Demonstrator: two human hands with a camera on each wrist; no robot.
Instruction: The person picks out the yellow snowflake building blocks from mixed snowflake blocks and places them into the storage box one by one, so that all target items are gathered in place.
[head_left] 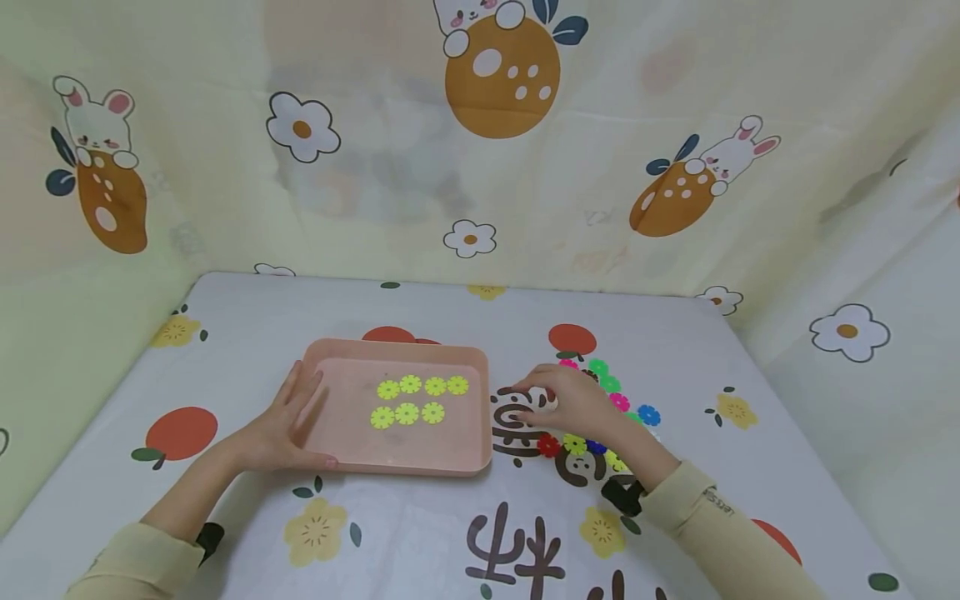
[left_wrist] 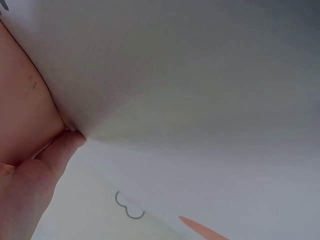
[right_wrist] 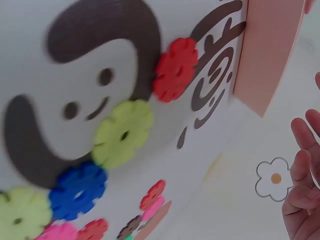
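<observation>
In the head view my left hand (head_left: 281, 429) lies at the left end of a pink tray (head_left: 352, 454). Its fingers rest along the left rim and the thumb lies straight against the front side. The left wrist view shows a fingertip at the tray's lower edge. Several yellow flower-shaped plastic pieces (head_left: 407, 414) sit in two rows inside the tray. My right hand (head_left: 577, 404) is just right of the tray, thumb and forefinger apart with no piece visible between them. Close to it lie a red piece (right_wrist: 176, 70), a yellow piece (right_wrist: 123, 134) and a blue piece (right_wrist: 78, 191).
More flower pieces in green (head_left: 609, 384), pink (head_left: 619, 402) and blue (head_left: 649, 415) lie on the right, partly behind my right forearm. A white tablecloth (head_left: 412, 533) printed with fruit, flowers and dark drawings covers the table. Patterned curtains (head_left: 375, 192) hang behind it.
</observation>
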